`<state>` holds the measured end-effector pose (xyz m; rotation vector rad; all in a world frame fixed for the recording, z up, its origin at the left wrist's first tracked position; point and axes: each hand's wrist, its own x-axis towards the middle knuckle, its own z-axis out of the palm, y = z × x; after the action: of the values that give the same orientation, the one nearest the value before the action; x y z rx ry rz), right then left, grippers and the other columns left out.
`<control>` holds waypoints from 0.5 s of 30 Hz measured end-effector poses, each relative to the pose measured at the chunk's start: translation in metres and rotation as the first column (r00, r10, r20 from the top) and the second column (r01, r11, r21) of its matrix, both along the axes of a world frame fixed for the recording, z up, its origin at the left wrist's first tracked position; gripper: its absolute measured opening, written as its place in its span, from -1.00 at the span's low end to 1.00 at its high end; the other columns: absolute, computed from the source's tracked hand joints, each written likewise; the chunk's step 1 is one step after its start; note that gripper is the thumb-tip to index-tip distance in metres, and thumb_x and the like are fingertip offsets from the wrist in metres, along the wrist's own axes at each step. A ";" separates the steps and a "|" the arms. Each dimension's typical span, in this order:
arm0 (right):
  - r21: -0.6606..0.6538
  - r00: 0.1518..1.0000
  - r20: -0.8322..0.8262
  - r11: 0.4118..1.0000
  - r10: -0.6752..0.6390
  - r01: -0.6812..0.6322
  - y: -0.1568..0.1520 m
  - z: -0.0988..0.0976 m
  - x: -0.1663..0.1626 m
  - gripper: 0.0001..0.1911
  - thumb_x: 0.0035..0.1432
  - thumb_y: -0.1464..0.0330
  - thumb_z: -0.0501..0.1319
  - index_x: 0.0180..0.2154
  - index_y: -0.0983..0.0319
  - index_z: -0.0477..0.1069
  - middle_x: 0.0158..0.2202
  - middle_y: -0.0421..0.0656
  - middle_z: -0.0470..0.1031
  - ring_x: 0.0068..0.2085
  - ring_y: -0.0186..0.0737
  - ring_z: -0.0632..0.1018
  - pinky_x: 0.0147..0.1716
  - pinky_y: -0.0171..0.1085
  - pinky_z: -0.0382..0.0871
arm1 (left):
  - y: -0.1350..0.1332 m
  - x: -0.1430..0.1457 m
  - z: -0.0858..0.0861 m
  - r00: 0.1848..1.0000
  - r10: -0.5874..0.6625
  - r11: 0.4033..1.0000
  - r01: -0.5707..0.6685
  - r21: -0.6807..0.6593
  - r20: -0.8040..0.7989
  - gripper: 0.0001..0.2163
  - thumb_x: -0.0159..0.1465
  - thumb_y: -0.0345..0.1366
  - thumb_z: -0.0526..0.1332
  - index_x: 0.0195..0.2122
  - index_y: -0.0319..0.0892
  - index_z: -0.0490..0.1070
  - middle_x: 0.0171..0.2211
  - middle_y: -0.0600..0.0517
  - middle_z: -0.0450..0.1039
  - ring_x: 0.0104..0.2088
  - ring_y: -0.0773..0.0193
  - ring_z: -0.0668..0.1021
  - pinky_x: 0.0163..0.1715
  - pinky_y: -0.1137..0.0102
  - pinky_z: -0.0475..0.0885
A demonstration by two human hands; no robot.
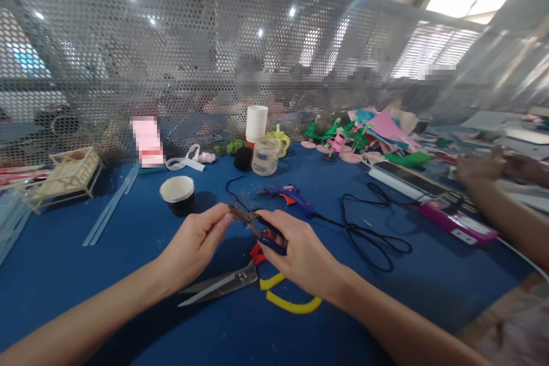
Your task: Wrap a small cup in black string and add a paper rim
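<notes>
The right hand (302, 254) is closed round the dark handles of small pliers (257, 229), nose pointing left, so the left hand (193, 246) can pinch at the tip. Whether a small piece sits there is too fine to tell. Both hands hover together above the table (64, 263), toward its near edge. Scissors (227, 284) lie flat just beneath them, probably kept within reach. A glue gun (291, 195) lies toward the middle, and a co-worker's hands (493, 166) are at the right edge.

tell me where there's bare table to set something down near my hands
Bare table lies left of the left hand, this side of the clear sticks and paper cup, and right of the right hand, nearer than the black cord. Crowded: scissors under the hands holding small pliers, felt scraps along the far right.
</notes>
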<state>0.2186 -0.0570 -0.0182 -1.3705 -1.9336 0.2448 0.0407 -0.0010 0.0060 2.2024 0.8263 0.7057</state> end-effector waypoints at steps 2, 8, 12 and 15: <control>-0.009 1.000 -0.006 1.000 0.000 0.000 0.000 0.000 0.000 -0.61 -0.08 0.53 0.11 -0.12 0.30 0.31 -0.41 -0.12 0.37 -0.48 -0.32 0.37 -0.50 -0.31 0.33 | 0.000 0.000 0.001 1.000 0.014 1.000 -0.014 0.000 -0.005 -0.77 0.26 -0.25 -0.10 -0.49 -0.21 0.18 -0.62 0.18 0.06 -0.59 0.45 0.15 -0.60 0.54 0.10; -0.026 0.999 -0.032 0.999 0.019 -0.019 0.000 0.000 -0.002 -0.61 -0.07 0.50 0.14 -0.11 0.25 0.26 -0.28 -0.07 0.37 -0.38 -0.27 0.41 -0.38 -0.24 0.38 | 0.000 0.000 0.004 1.000 0.021 0.999 -0.021 0.033 -0.010 -0.79 0.25 -0.28 -0.07 -0.41 -0.23 0.28 -0.57 0.16 0.17 -0.56 0.45 0.19 -0.56 0.55 0.14; -0.029 0.999 -0.040 0.999 0.028 -0.030 0.001 -0.001 -0.001 -0.58 -0.07 0.50 0.14 -0.09 0.27 0.24 -0.24 -0.05 0.36 -0.32 -0.23 0.42 -0.31 -0.20 0.37 | -0.001 0.001 0.004 1.000 0.007 0.999 -0.005 0.049 -0.031 -0.77 0.24 -0.30 -0.08 -0.36 -0.25 0.33 -0.57 0.15 0.20 -0.55 0.44 0.20 -0.55 0.54 0.14; -0.035 0.999 -0.026 0.999 0.024 -0.025 0.001 -0.001 0.000 -0.59 -0.08 0.50 0.14 -0.11 0.28 0.25 -0.25 -0.04 0.36 -0.33 -0.22 0.42 -0.33 -0.20 0.38 | -0.001 0.002 0.005 1.000 0.004 0.999 -0.004 0.033 -0.029 -0.76 0.24 -0.29 -0.08 -0.38 -0.26 0.33 -0.57 0.14 0.19 -0.55 0.44 0.20 -0.55 0.54 0.15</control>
<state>0.2185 -0.0556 -0.0189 -1.3609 -1.9339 0.3078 0.0424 -0.0018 0.0105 2.2460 0.8395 0.6953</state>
